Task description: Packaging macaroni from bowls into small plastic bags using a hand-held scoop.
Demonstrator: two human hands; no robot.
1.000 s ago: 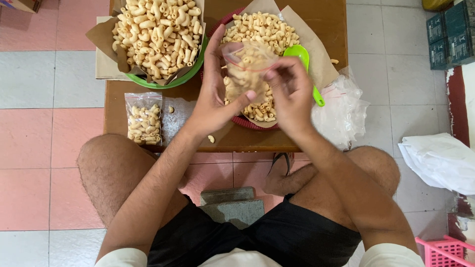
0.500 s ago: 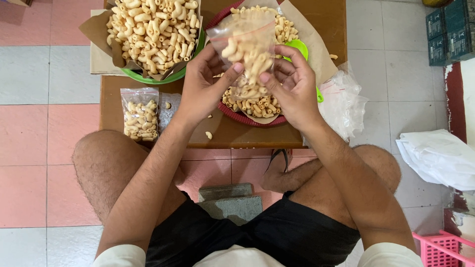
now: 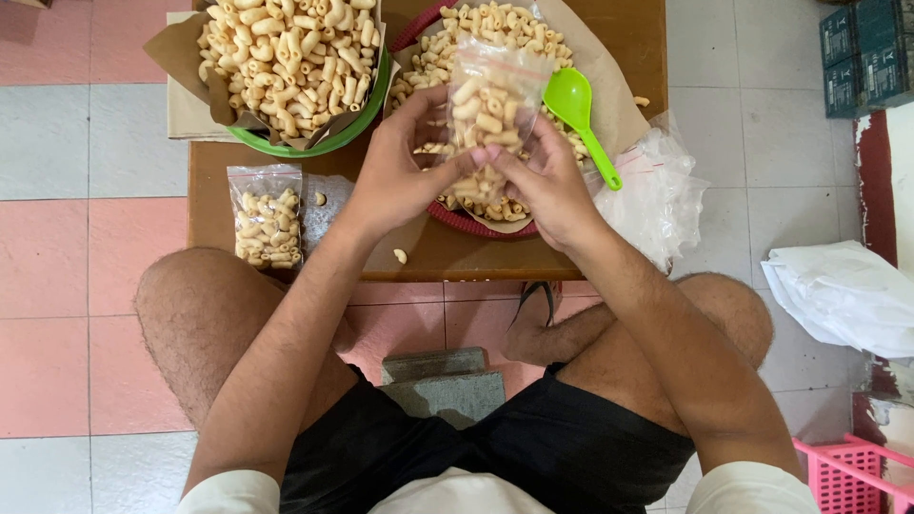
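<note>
A small clear zip bag (image 3: pixel 493 100) half full of pale curled snacks is held upright between both hands over the red basket (image 3: pixel 466 221). My left hand (image 3: pixel 395 171) grips its left side and my right hand (image 3: pixel 538 181) its right side, fingers meeting at the bag's lower part. The red basket, lined with brown paper, is heaped with the same snacks. A green plastic scoop (image 3: pixel 579 109) lies on that heap, just right of the bag.
A green bowl (image 3: pixel 328 133) lined with brown paper and piled with snacks stands at the back left of the low wooden table (image 3: pixel 209 205). A filled, sealed bag (image 3: pixel 268 221) lies at the front left. Empty clear bags (image 3: pixel 657 195) lie at the right edge. A pink crate (image 3: pixel 843 471) is at lower right.
Both hands have kept hold of the bag and shifted lower on it, so it now stands upright above the fingers. The camera view has moved a little.
</note>
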